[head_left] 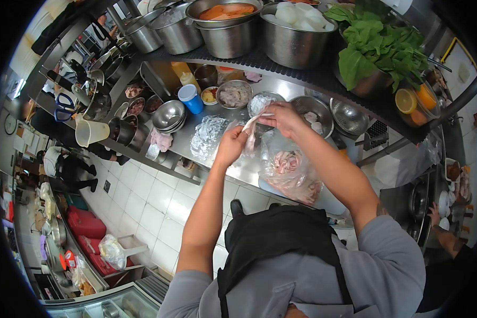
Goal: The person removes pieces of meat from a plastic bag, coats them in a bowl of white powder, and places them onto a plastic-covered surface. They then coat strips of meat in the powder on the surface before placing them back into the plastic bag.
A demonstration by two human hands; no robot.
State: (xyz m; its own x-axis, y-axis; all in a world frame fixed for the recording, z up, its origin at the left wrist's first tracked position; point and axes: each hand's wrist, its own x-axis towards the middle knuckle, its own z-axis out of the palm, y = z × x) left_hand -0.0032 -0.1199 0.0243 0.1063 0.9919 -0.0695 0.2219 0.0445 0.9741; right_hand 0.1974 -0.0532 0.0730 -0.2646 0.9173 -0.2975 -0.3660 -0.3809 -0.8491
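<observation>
I read this step as working one piece of raw meat by hand. A pale strip of meat [252,130] is stretched between both hands just above the plastic bag [289,169]. That bag lies open on the steel counter [238,170] with more pinkish meat inside. My left hand [230,146] is closed around the strip's lower end. My right hand [283,117] pinches the upper end with its fingers curled shut, so neither hand is free.

In my judgement, any next move calls for a firm pinch, since the strip looks wet and slippery. It also needs one hand to let go before anything else can be picked up.

The space around the bag is crowded:
- **Left of the bag:** a crumpled sheet of foil [206,135] lies close by. A stack of steel bowls [168,115] and a blue-lidded cup [190,98] sit further out.
- **Beyond the bag:** there is a bowl of pale chopped food [234,95], a foil-lined bowl [262,102] and another steel bowl [315,114] holding a few pieces. A strainer [349,116] sits next to that last bowl.
- **Above all of these:** a shelf [281,61] hangs over them, loaded with pots and leafy greens [379,45]. It limits how high I could lift.
- **Well right of the bag:** another person's hand [434,214] is at work, apart from mine.
</observation>
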